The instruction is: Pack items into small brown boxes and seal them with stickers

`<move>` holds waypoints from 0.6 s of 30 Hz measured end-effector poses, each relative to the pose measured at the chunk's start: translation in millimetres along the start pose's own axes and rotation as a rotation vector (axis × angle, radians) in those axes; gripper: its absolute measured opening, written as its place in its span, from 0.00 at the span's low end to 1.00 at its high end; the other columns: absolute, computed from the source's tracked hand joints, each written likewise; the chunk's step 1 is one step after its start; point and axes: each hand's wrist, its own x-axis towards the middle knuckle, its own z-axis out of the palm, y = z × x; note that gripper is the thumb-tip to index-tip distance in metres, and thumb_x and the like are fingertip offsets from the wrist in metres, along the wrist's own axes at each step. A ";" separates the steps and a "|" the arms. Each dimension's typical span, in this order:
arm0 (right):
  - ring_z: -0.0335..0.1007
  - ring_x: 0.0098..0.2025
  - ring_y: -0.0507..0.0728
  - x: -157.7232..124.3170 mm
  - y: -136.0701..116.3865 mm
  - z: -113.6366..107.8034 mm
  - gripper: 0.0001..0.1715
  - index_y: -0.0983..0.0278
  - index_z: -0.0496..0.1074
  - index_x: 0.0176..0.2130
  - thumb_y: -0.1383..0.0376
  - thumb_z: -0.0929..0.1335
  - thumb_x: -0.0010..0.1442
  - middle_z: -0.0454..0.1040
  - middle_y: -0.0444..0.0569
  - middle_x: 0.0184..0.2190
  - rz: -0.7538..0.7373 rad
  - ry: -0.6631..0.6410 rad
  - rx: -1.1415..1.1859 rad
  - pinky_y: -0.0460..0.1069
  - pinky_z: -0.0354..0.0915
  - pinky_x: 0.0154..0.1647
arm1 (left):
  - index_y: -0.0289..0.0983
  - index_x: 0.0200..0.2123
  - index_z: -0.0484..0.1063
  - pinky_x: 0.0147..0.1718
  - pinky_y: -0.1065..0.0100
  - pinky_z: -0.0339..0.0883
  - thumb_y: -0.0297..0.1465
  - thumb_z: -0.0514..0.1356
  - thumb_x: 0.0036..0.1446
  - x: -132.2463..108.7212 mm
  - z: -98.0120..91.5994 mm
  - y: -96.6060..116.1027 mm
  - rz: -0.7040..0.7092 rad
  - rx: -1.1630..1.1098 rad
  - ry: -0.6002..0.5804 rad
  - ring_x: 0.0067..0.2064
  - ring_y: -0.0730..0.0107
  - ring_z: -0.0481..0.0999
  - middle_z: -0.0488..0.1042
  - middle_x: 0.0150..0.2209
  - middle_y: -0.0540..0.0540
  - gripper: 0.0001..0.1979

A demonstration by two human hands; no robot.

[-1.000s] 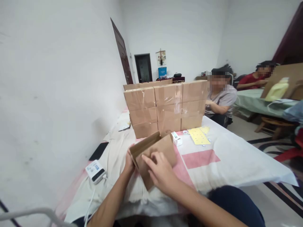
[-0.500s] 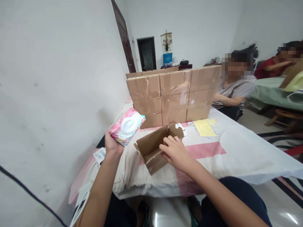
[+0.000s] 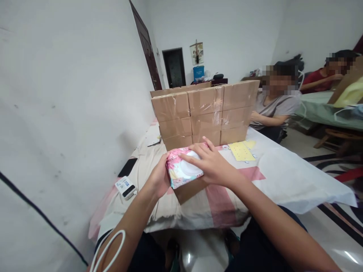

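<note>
I'm resting my right hand, fingers spread, on the pink-and-white plastic packet atop the brown cardboard box. My left hand is cupping the packet's left end, grip hidden. I should be pressing evenly, keeping corners from snagging.

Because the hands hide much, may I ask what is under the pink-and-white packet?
Under the packet is a cardboard box; its near wall partly shows. The packet and right hand cover its top, so the inside cannot be seen.
</note>
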 end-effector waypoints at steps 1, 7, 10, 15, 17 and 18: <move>0.59 0.63 0.70 3.2 6.0 -1.6 0.51 0.54 0.53 0.72 0.66 0.72 0.55 0.65 0.58 0.61 -0.017 -0.014 0.042 0.72 0.46 0.67 | 0.34 0.54 0.74 0.52 0.52 0.73 0.50 0.47 0.65 1.2 -5.0 -2.0 0.043 0.091 -0.027 0.50 0.53 0.80 0.81 0.47 0.37 0.30; 0.66 0.55 0.67 16.6 47.8 -8.1 0.54 0.57 0.54 0.71 0.59 0.76 0.53 0.69 0.58 0.56 0.036 -0.155 0.401 0.60 0.66 0.55 | 0.40 0.55 0.72 0.62 0.46 0.57 0.46 0.55 0.62 9.3 -45.9 -20.8 0.408 0.700 0.078 0.60 0.49 0.70 0.75 0.56 0.39 0.24; 0.66 0.58 0.68 18.1 55.9 -10.2 0.55 0.55 0.56 0.70 0.54 0.78 0.51 0.68 0.56 0.60 0.115 -0.219 0.510 0.61 0.64 0.58 | 0.43 0.59 0.69 0.62 0.38 0.48 0.36 0.64 0.56 8.2 -59.9 -30.7 0.589 1.082 0.180 0.66 0.40 0.59 0.69 0.62 0.39 0.27; 0.65 0.62 0.71 9.2 53.8 -9.8 0.56 0.57 0.61 0.67 0.50 0.80 0.46 0.66 0.54 0.64 0.437 -0.024 0.709 0.63 0.64 0.60 | 0.40 0.43 0.73 0.48 0.50 0.58 0.31 0.59 0.63 1.5 -75.7 -43.9 0.803 1.574 0.063 0.47 0.55 0.73 0.78 0.41 0.45 0.06; 0.72 0.55 0.70 7.6 50.8 -8.4 0.54 0.59 0.62 0.65 0.46 0.79 0.46 0.73 0.55 0.56 0.552 -0.016 0.878 0.62 0.71 0.52 | 0.39 0.40 0.72 0.40 0.57 0.59 0.27 0.56 0.65 -3.4 -78.3 -51.6 0.875 1.622 -0.006 0.39 0.62 0.73 0.78 0.35 0.47 0.06; 0.74 0.50 0.69 9.3 49.0 -7.7 0.53 0.61 0.63 0.63 0.44 0.78 0.46 0.75 0.56 0.51 0.583 -0.063 0.964 0.60 0.73 0.47 | 0.39 0.40 0.72 0.37 0.58 0.58 0.26 0.55 0.65 -6.0 -78.8 -55.6 0.918 1.639 -0.037 0.37 0.63 0.73 0.77 0.33 0.48 0.07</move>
